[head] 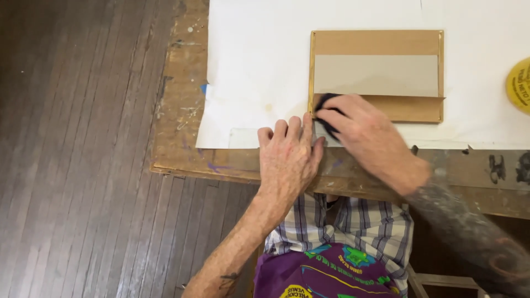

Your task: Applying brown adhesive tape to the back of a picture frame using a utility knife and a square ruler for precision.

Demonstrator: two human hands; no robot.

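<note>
Floor: dark wooden floorboards, narrow and worn, run down the left of the view.
Workbench: a bare wooden workbench, scuffed and flecked with old paint, its front edge crossing below the hands.
Paper: a large white paper sheet, smooth with faint stains, covers the benchtop.
Left hand: the left hand lies palm down and flat, fingers spread loosely and pointing away from the body, holding nothing; its fingertips sit on the paper's near edge, just beside the panel's lower left corner.
Panel: a rectangular wooden panel, light brown with thin pale edging, lies flat on the paper; a matte grey band runs across its middle.
Right hand: the right hand reaches in from the right, tattooed forearm angled across the bench edge, fingers curled and pressed down on a small dark pad at the panel's lower left corner.
Pad: black, soft-looking, mostly hidden under the fingers.
Disc: a round yellow disc is cut off by the right edge, resting on the paper.
</note>
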